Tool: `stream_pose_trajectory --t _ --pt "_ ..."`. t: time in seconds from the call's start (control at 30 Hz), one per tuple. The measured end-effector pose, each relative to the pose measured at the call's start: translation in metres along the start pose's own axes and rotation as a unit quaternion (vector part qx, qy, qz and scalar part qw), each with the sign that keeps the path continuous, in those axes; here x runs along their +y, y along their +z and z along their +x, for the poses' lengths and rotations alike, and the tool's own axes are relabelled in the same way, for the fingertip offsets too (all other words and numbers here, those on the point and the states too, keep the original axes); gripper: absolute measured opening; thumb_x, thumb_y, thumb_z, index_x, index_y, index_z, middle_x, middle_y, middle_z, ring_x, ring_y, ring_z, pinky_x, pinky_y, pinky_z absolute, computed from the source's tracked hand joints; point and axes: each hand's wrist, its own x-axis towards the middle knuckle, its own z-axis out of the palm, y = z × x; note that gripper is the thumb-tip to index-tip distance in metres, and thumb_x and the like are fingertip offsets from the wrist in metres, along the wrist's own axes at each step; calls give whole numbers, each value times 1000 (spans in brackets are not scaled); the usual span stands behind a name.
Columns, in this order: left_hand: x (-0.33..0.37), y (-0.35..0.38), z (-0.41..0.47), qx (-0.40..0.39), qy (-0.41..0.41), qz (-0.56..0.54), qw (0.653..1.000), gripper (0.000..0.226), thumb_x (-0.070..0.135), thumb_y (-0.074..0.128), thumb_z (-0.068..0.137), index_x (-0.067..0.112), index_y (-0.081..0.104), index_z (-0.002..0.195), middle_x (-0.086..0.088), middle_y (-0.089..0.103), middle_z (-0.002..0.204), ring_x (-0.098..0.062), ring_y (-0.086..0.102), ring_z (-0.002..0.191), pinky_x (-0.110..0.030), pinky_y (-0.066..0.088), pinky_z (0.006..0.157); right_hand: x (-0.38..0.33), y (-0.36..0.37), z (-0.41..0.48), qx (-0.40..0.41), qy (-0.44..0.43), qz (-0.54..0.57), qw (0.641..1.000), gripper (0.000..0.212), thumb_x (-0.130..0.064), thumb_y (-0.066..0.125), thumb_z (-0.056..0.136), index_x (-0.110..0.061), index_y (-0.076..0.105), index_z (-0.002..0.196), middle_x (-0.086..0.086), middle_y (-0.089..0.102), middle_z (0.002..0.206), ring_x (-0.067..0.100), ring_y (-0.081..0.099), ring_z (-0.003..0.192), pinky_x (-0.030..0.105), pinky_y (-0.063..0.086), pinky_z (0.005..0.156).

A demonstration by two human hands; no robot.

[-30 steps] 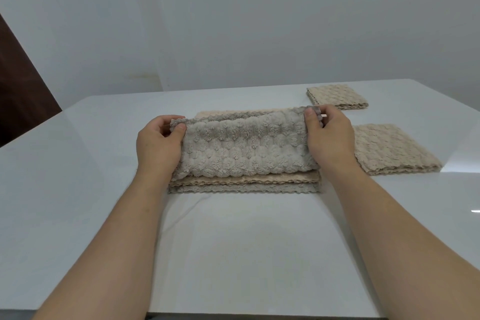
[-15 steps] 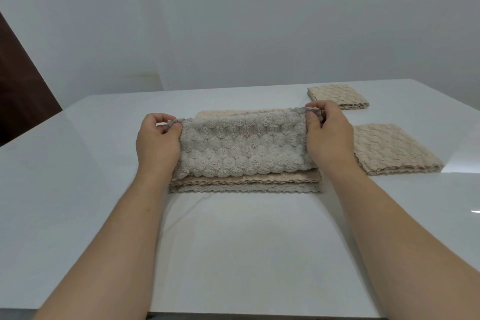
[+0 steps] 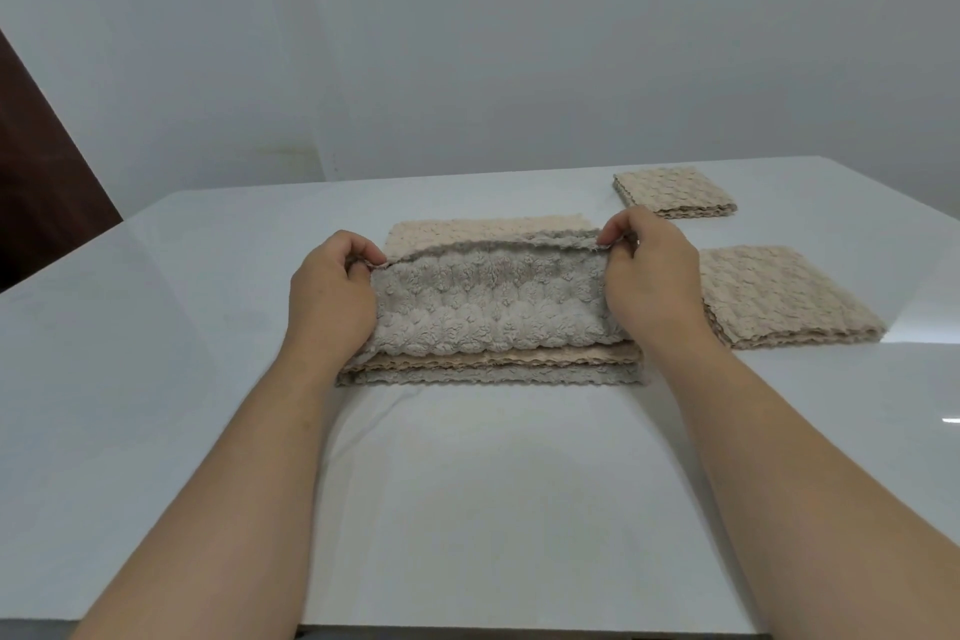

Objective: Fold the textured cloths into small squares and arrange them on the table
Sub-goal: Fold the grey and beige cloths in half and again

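Note:
A grey textured cloth (image 3: 488,299) lies on top of a small stack of cloths (image 3: 491,369) in the middle of the white table (image 3: 493,509). My left hand (image 3: 332,299) pinches its far left corner. My right hand (image 3: 649,283) pinches its far right corner. The far edge is lifted a little off the beige cloth (image 3: 488,229) underneath. Two beige cloths lie folded into squares: one (image 3: 779,296) just right of my right hand, one (image 3: 672,192) further back.
A plain white wall stands behind the table. A dark brown panel (image 3: 36,182) shows at the far left. The table's near edge runs along the bottom of the view.
Both hands have carried the grey cloth's far edge a little further away from me and spread it out; the beige cloth behind shows more.

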Motion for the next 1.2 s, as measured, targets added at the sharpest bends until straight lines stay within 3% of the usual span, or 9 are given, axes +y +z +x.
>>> stream_pose_trajectory --t 0.23,0.33,0.47,0.57,0.67,0.8,0.87,1.0,1.2 --pt "2 0 0 35 -29 -31 998 27 7 50 101 28 64 93 10 59 84 -12 49 58 -20 39 50 0 1 1 21 34 48 998 32 1 44 95 -27 60 91 -9 61 95 19 56 79 29 41 66" --pt "3 -3 -1 33 -2 -24 999 28 4 51 99 28 66 102 11 61 91 -4 52 67 -20 40 60 -1 -1 -1 11 33 38 999 30 -2 46 97 -27 59 104 -6 61 104 17 59 84 25 41 67" --pt "3 -5 0 27 15 -12 999 40 -6 52 91 27 69 106 7 66 102 -7 57 82 -23 44 78 -6 -3 -2 -2 32 7 999 41 -2 45 96 -20 62 128 -1 59 125 18 59 108 28 47 89" --pt "4 -7 -2 23 13 -10 1000 56 -15 48 80 25 71 111 7 70 107 -11 63 96 -12 46 79 -6 -3 -2 -4 20 -13 1000 40 -6 47 95 -19 65 128 3 59 129 21 58 115 37 47 104" --pt "6 -9 -3 23 -3 -9 1000 65 -19 49 72 21 73 117 8 72 104 -7 65 96 2 41 67 -4 -3 -1 -10 7 -29 999 36 -8 50 94 -21 69 122 5 60 128 24 61 110 40 49 102" --pt "11 -10 -6 20 4 23 1000 57 -12 53 75 26 76 110 11 73 97 7 61 83 3 40 68 -1 -2 -1 -15 -9 -65 998 33 -7 53 93 -18 70 119 5 57 127 11 48 104 25 39 94" --pt "11 -10 -8 18 15 42 999 50 -6 56 77 28 78 107 12 73 96 4 61 79 -5 44 74 2 -2 -1 -18 -11 -93 995 33 -8 54 92 -18 71 118 4 57 124 12 47 101 25 38 90" --pt "9 -12 -6 27 7 80 996 43 3 60 79 33 79 103 11 74 104 -10 61 63 -24 50 73 2 -4 -1 -1 -21 -144 989 32 -10 56 87 -22 73 112 4 64 117 25 57 111 39 51 91" --pt "25 -13 -10 43 -17 68 997 26 7 61 85 24 78 95 5 74 100 -10 61 71 -17 41 62 -2 -19 -1 2 9 -149 989 21 -11 59 88 -22 72 100 -1 66 98 23 61 92 34 51 68"
